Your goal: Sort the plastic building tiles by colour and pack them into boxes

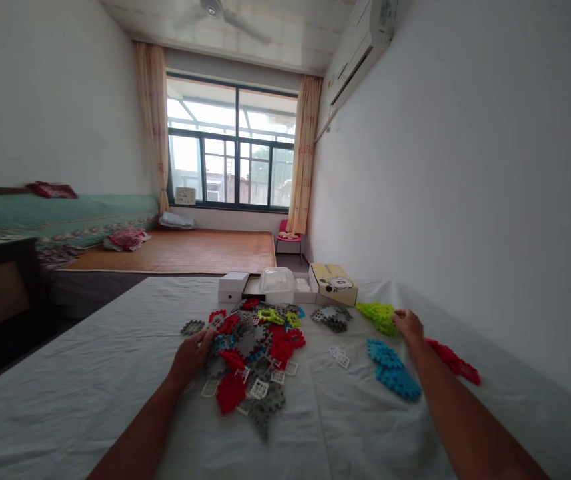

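A heap of toothed plastic building pieces (250,343) in red, grey, blue and lime green lies on the cloth before me. At the heap's left edge is my left hand (191,357), its fingers closed against the pieces; what they hold, if anything, is hidden. My right hand (409,325) reaches out to the right, fingers closed on the edge of a lime-green building piece (376,316) in a small group of that colour. Nearer me are blue pieces (395,373), with red pieces (455,361) partly behind my right forearm. Grey pieces (332,317) form another group.
Behind the heap stand a white box (232,287), a clear plastic container (277,283) and a yellow box (335,285). Small white window-shaped pieces (340,357) lie on the pale cloth (100,373). A wall (490,200) rises along the right side.
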Tool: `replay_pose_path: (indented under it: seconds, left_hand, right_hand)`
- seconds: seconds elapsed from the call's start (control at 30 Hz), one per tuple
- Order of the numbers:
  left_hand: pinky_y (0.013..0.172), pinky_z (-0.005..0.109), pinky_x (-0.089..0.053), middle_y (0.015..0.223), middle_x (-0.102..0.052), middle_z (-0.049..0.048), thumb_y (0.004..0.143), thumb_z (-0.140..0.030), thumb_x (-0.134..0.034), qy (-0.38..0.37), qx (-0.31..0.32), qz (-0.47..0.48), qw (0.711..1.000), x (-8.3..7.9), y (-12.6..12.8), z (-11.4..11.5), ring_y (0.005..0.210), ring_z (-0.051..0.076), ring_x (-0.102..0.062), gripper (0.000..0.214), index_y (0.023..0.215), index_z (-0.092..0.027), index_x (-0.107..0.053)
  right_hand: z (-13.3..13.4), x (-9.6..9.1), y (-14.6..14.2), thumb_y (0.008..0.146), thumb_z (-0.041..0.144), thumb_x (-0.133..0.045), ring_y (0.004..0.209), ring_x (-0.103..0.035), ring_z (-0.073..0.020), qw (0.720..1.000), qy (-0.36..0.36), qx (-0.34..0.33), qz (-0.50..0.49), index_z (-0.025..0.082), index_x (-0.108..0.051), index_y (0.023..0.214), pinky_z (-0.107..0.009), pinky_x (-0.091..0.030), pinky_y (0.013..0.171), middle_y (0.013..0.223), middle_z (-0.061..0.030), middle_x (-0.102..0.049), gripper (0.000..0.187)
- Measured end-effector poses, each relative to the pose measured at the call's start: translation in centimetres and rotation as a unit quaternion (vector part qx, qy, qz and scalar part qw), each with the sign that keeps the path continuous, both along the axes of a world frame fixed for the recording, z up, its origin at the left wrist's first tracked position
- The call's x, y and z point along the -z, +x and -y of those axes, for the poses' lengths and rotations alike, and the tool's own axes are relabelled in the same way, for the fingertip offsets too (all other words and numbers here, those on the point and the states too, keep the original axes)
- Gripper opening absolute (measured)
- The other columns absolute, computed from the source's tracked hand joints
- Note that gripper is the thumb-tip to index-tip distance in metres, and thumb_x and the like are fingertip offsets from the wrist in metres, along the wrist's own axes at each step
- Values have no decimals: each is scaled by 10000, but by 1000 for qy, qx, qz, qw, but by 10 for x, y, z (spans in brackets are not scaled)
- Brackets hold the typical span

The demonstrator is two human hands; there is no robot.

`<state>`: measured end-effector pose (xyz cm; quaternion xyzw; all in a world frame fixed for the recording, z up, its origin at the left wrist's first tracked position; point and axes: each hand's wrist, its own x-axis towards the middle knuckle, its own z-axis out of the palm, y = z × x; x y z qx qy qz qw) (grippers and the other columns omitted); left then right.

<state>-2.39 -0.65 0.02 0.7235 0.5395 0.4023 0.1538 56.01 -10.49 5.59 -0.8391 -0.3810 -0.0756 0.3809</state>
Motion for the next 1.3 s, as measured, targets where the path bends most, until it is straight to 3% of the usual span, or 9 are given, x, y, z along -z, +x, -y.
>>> replay_pose_path:
  seconds: [0.13, 0.23, 0.37, 0.47, 0.53, 0.77, 1.0, 1.2, 1.3]
  left_hand:
    - [770, 249, -472, 898, -740, 40, 854, -473, -349, 1, -2, -2, 1000, -4, 3, 6, 872, 203, -663, 430, 885, -221, -696]
    - [753, 245, -467, 893, -739, 43, 858, -475, -338, 2, -2, -2, 1000, -8, 7, 12, 858, 201, -658, 446, 887, -215, -698]
    - [761, 258, -461, 893, -737, 60, 870, -469, -328, 4, -6, -4, 1000, -9, 9, 15, 842, 205, -656, 457, 897, -200, -697]
    - [760, 261, -461, 884, -737, 61, 873, -463, -333, 11, -6, -2, 1000, -7, 8, 15, 838, 208, -657, 452, 902, -195, -696]
    - [756, 257, -461, 875, -738, 58, 875, -464, -337, 14, -6, 3, 1000, -6, 6, 14, 834, 206, -658, 450, 894, -194, -697]
    - [758, 253, -462, 860, -734, 64, 878, -446, -350, 18, -2, 4, 1000, -7, 5, 16, 817, 195, -659, 442, 882, -178, -702]
    - [758, 259, -463, 866, -733, 57, 873, -452, -364, 16, -3, -2, 1000, -8, 5, 16, 815, 196, -656, 432, 887, -182, -701]
    - [762, 256, -465, 864, -736, 42, 879, -472, -362, 16, 1, -8, 1000, -5, 2, 14, 832, 197, -655, 438, 896, -195, -701]
    - [768, 256, -467, 891, -738, 43, 875, -482, -366, 10, 1, -9, 1000, -4, 1, 11, 855, 202, -659, 441, 903, -198, -701]
  right_hand:
    - [-5, -10, -24, 740, 238, -482, 894, -636, -309, 999, 3, -45, 16, 85, -637, 984, -411, -469, 771, 959, -211, -664, 326]
    - [-17, -11, -84, 792, 253, -464, 889, -641, -249, 981, -8, -191, 32, 128, -637, 1025, -366, -471, 804, 1021, -155, -670, 316]
    - [-22, 13, -191, 732, 306, -625, 830, -645, -167, 909, -38, -413, 45, 250, -679, 976, -271, -480, 798, 977, -20, -701, 255]
    - [-17, 36, -249, 704, 286, -677, 992, -605, -211, 860, -35, -506, 53, 229, -650, 1084, -336, -441, 907, 1103, -68, -664, 385]
    - [-15, 46, -268, 703, 296, -687, 1066, -569, -246, 854, -31, -518, 49, 190, -625, 1127, -389, -411, 951, 1146, -109, -641, 441]
    - [-9, 52, -270, 722, 201, -615, 906, -626, -185, 858, -18, -514, -2, 194, -552, 1205, -318, -490, 820, 1099, -73, -657, 487]
    - [-11, 57, -263, 719, 313, -671, 1075, -551, -255, 874, -38, -482, 60, 171, -615, 1133, -392, -393, 959, 1150, -104, -642, 440]
    - [3, 36, -263, 821, 274, -556, 937, -609, -198, 855, -42, -506, 108, 243, -641, 1091, -292, -429, 850, 1030, -54, -690, 285]
    - [7, 25, -262, 860, 245, -491, 946, -610, -197, 866, -25, -475, 154, 256, -651, 1065, -289, -410, 861, 994, -55, -697, 260]
